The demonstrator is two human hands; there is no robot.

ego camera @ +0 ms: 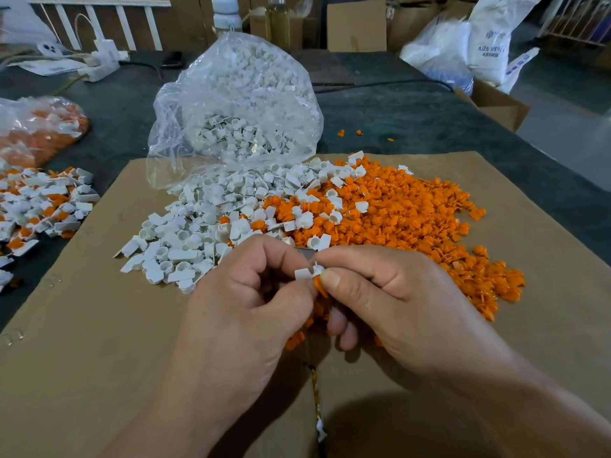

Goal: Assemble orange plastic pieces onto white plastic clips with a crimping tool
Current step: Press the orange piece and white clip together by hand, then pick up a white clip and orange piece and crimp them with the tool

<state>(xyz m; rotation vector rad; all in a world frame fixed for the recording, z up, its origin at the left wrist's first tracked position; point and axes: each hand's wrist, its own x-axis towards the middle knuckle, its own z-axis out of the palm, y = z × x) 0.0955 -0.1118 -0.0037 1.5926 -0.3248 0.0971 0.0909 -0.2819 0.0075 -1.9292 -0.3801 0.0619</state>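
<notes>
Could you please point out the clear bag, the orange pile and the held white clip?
clear bag (231, 94), head view, upper wall.
orange pile (413, 219), head view, middle.
held white clip (302, 273), head view, flat tab.

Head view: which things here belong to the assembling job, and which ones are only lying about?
Job: left hand pinching a white clip; right hand pinching an orange piece; white clip pile; orange piece pile; bag of white clips.
Lying about: power strip; bottles; white sacks; cardboard box.
</notes>
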